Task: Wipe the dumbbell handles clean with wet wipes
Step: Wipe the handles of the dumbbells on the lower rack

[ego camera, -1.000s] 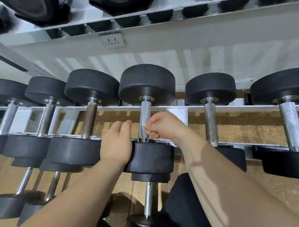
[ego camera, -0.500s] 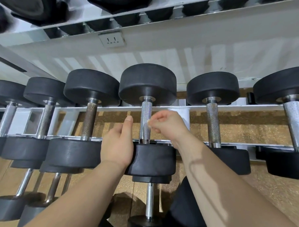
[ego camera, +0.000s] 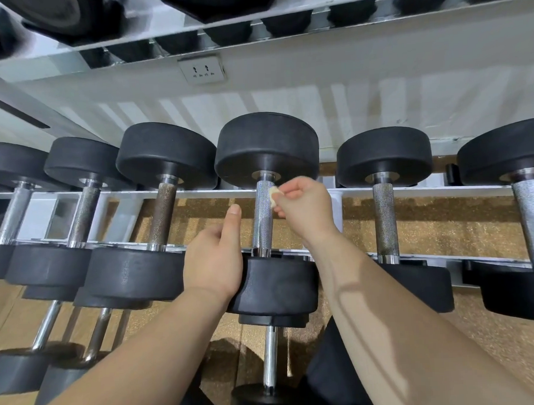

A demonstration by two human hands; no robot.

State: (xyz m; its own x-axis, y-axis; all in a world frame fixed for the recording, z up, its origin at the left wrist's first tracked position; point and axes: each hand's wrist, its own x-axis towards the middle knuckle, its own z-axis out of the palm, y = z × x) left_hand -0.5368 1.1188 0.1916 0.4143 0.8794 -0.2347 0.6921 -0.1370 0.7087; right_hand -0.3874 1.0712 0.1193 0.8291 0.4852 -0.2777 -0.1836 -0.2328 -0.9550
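Note:
A black dumbbell lies on the white rack in the middle of the view, its knurled steel handle (ego camera: pixel 263 221) running away from me. My right hand (ego camera: pixel 302 208) pinches a small crumpled wet wipe (ego camera: pixel 272 196) against the upper right side of that handle, just below the far weight head (ego camera: pixel 266 147). My left hand (ego camera: pixel 216 256) rests on the left side of the near weight head (ego camera: pixel 278 284), with its fingers pointing up beside the handle.
Several more dumbbells lie side by side on the rack rails (ego camera: pixel 198 193), left and right of the middle one. A lower tier holds smaller dumbbells (ego camera: pixel 45 334). An upper shelf (ego camera: pixel 252 31) of weights hangs overhead. A wall socket (ego camera: pixel 203 69) sits behind.
My right hand has slid the wipe up the handle from near the lower head to just under the far head. My left hand's fingers have straightened upward while staying on the near head.

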